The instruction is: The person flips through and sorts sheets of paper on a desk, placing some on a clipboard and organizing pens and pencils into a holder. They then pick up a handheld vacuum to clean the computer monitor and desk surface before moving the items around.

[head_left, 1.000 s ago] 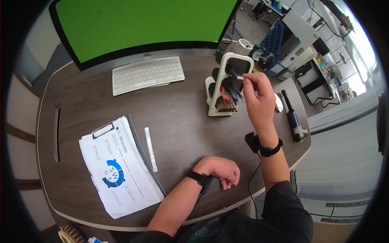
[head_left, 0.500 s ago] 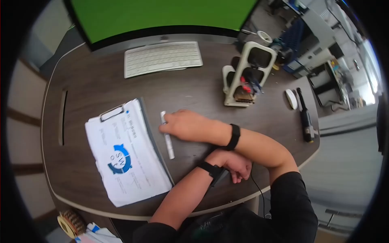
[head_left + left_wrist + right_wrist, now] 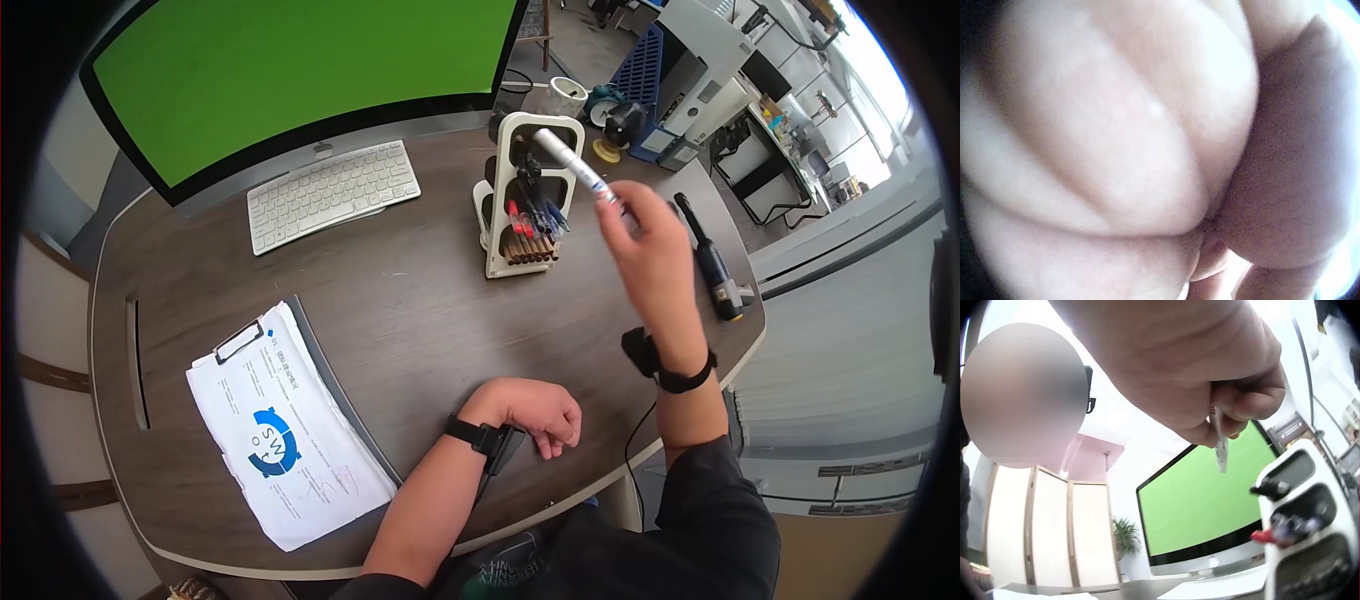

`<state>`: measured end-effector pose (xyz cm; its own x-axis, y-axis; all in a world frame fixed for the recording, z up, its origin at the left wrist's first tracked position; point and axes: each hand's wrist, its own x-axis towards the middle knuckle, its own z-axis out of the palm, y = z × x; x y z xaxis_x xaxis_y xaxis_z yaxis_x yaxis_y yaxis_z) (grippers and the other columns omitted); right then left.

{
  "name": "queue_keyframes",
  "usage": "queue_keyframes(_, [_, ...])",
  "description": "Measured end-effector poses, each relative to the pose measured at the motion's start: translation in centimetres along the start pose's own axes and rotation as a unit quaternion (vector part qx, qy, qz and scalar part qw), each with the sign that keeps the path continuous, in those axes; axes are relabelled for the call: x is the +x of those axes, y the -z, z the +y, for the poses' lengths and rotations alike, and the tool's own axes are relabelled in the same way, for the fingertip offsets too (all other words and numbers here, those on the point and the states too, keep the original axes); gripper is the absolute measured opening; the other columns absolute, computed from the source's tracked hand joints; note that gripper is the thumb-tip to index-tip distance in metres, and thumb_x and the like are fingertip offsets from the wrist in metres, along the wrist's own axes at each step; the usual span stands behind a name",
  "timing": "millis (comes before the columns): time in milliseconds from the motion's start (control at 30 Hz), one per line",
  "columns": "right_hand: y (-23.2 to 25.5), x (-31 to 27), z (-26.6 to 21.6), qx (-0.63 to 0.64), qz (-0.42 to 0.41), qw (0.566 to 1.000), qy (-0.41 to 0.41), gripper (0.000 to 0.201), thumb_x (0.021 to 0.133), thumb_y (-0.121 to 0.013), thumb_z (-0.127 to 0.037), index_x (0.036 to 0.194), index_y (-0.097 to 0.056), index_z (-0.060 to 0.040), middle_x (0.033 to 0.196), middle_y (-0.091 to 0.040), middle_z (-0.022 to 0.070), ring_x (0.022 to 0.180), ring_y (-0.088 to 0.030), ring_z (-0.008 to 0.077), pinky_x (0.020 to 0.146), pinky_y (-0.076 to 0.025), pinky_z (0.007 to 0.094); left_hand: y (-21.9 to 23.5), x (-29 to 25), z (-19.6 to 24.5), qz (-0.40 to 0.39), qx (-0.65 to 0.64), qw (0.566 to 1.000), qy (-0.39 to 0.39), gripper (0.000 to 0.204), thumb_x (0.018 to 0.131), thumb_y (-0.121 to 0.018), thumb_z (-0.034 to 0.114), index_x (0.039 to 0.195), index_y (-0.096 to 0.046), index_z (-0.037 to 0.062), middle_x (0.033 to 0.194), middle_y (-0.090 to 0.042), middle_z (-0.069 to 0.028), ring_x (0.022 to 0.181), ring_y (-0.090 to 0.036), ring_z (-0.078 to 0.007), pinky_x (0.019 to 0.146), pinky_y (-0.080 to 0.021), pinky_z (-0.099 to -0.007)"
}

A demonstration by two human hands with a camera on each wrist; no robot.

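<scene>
In the head view my right hand (image 3: 655,250) pinches a white marker (image 3: 570,165) near one end. The marker slants up and left, its far end overlapping the top compartment of a white pen holder (image 3: 545,117). The right wrist view shows the marker (image 3: 1222,453) poking out below the curled fingers, left of the holder (image 3: 1266,519). Black pens (image 3: 529,172), red and blue pens and brown pencils (image 3: 530,251) fill the holder's compartments. My left hand (image 3: 535,410) rests on the desk near its front edge, fingers loosely curled and holding nothing; its palm fills the left wrist view.
A clipboard with papers (image 3: 290,450) lies at the left of the desk, and a white keyboard (image 3: 333,197) below the monitor (image 3: 300,90). Right of my right hand lies a black tool (image 3: 715,262). A white roll (image 3: 567,95) stands behind the holder.
My right hand went from the holder to the marker beside the clipboard, took hold of it, and carried it up and right to the holder. My left hand stayed on the desk.
</scene>
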<state>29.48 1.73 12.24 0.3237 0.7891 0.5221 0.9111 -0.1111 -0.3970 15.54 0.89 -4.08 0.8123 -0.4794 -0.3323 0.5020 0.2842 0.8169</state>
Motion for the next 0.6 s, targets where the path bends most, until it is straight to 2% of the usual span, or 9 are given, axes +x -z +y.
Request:
queue_keyframes(67, [0.5,1.3,1.3,-0.072,-0.005,0.997,-0.006,0.021,0.090,-0.069,-0.020,0.105,-0.067,-0.0047,0.090,-0.065,0.0131,0.079,-0.066,0.0309,0.070,-0.053,0.0404,0.1,0.1,0.0,-0.001,0.001,1.000,0.001,0.017,0.093,-0.064,0.012,0.098,-0.067,-0.0031,0.089,-0.069,-0.0114,0.078,-0.070,-0.0171,0.072,-0.059,-0.0279])
queue_keyframes(167, [-1.6,3.3,2.6,-0.104,-0.063,0.993,-0.002,0.023,0.090,-0.069,-0.019,0.108,-0.067,-0.0055,0.096,-0.064,0.0138,0.088,-0.065,0.0326,0.076,-0.052,0.0433,0.2,0.4,-0.6,0.000,-0.012,1.000,-0.009,0.015,0.093,-0.064,0.012,0.098,-0.067,-0.0028,0.090,-0.069,-0.0094,0.080,-0.070,-0.0168,0.073,-0.059,-0.0279])
queue_keyframes(200, [-2.0,3.8,2.2,-0.094,-0.084,0.992,0.003,0.028,0.088,-0.070,-0.017,0.112,-0.065,-0.0040,0.103,-0.063,0.0158,0.094,-0.064,0.0347,0.080,-0.051,0.0443,0.2,0.4,-0.6,-0.001,-0.009,1.000,-0.002,0.015,0.094,-0.064,0.011,0.098,-0.067,-0.0029,0.090,-0.069,-0.0089,0.081,-0.070,-0.0167,0.073,-0.060,-0.0279])
queue_keyframes(300, [-3.7,5.5,2.2,0.037,-0.080,0.995,0.040,0.033,0.087,-0.071,-0.014,0.117,-0.063,-0.0023,0.106,-0.063,0.0180,0.095,-0.064,0.0357,0.082,-0.052,0.0430,0.2,0.4,-0.4,-0.003,-0.007,1.000,0.008,0.015,0.094,-0.064,0.011,0.097,-0.067,-0.0032,0.090,-0.068,-0.0079,0.082,-0.070,-0.0168,0.074,-0.060,-0.0281])
queue_keyframes(433, [-4.0,5.5,2.6,0.116,-0.106,0.987,0.022,0.036,0.085,-0.072,-0.009,0.119,-0.061,-0.0010,0.106,-0.062,0.0167,0.091,-0.066,0.0301,0.081,-0.053,0.0392,0.1,0.3,-0.4,0.000,-0.010,1.000,0.000,0.015,0.094,-0.064,0.011,0.097,-0.067,-0.0032,0.091,-0.068,-0.0084,0.082,-0.070,-0.0171,0.074,-0.060,-0.0283])
queue_keyframes(467, [-4.1,5.1,3.1,0.135,-0.099,0.985,0.027,0.034,0.086,-0.070,-0.006,0.118,-0.061,-0.0010,0.103,-0.062,0.0146,0.089,-0.066,0.0259,0.079,-0.053,0.0361,0.1,0.3,-0.5,-0.001,-0.012,1.000,-0.001,0.015,0.094,-0.064,0.012,0.097,-0.067,-0.0031,0.091,-0.068,-0.0087,0.082,-0.070,-0.0172,0.074,-0.060,-0.0284])
queue_keyframes(600, [-2.9,2.4,3.8,0.126,-0.045,0.991,0.013,0.029,0.088,-0.067,-0.002,0.117,-0.061,-0.0008,0.103,-0.062,0.0115,0.084,-0.063,0.0218,0.077,-0.052,0.0316,0.3,0.5,-0.6,-0.018,-0.020,1.000,0.000,0.015,0.094,-0.065,0.011,0.098,-0.067,-0.0035,0.090,-0.068,-0.0092,0.081,-0.070,-0.0177,0.073,-0.061,-0.0297])
